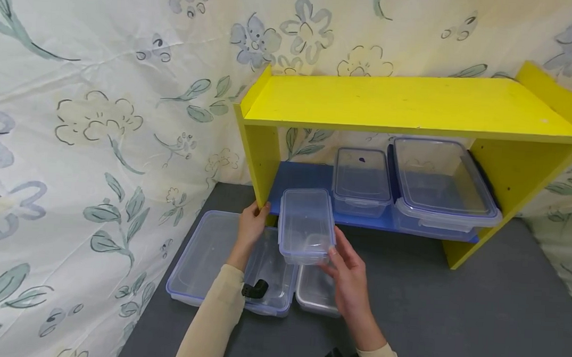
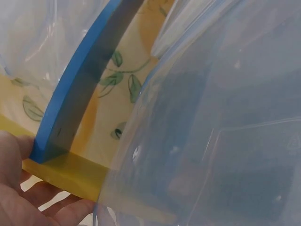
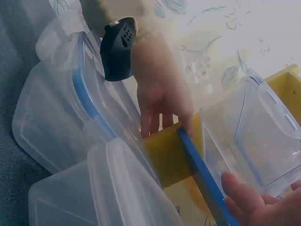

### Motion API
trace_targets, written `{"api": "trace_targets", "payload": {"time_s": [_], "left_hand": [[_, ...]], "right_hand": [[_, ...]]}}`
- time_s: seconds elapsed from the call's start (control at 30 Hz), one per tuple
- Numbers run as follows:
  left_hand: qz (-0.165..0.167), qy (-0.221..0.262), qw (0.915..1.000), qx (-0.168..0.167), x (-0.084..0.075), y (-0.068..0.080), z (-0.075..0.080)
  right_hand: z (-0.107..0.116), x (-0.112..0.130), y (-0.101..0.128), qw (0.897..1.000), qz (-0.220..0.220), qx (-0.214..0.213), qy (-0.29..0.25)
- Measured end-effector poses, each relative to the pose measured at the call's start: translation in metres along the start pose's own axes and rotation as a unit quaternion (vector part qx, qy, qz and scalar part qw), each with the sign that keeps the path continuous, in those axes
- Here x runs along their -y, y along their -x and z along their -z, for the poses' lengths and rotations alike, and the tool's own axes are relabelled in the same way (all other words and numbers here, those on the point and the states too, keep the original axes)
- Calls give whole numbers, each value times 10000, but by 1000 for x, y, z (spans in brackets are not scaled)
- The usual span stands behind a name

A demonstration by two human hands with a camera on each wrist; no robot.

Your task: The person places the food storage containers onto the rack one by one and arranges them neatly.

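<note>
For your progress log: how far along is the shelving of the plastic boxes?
Done: two lidded boxes sit on the blue shelf. In hand: the right hand holds a third box at its edge; the left hand grips the yellow side panel. Left: three boxes on the floor.

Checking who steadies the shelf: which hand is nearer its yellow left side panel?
Left. The left hand grips the yellow side panel at its base; the right hand holds the clear container beside it.

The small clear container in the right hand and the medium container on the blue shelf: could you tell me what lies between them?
Nothing stands between the small container and the medium container: only bare blue shelf, as the head view shows.
</note>
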State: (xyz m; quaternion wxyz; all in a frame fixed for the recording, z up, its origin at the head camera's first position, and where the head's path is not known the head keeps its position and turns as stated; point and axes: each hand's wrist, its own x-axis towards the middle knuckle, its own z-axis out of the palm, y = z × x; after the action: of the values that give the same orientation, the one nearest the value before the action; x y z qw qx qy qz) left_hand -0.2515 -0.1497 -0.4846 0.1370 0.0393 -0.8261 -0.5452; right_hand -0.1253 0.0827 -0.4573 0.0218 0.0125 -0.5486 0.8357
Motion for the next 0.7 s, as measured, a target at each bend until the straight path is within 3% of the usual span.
{"api": "trace_targets", "payload": {"time_s": [0.13, 0.5, 0.7], "left_hand": [[-26, -36, 10000, 22, 2, 0, 0], [23, -15, 10000, -34, -2, 0, 1], [12, -123, 9999, -100, 0, 0, 0]], "right_hand": [[-2, -3, -3, 9999, 108, 62, 109], [-13, -3, -20, 9985, -19, -255, 493], [-16, -1, -27, 9907, -48, -452, 1283]]}}
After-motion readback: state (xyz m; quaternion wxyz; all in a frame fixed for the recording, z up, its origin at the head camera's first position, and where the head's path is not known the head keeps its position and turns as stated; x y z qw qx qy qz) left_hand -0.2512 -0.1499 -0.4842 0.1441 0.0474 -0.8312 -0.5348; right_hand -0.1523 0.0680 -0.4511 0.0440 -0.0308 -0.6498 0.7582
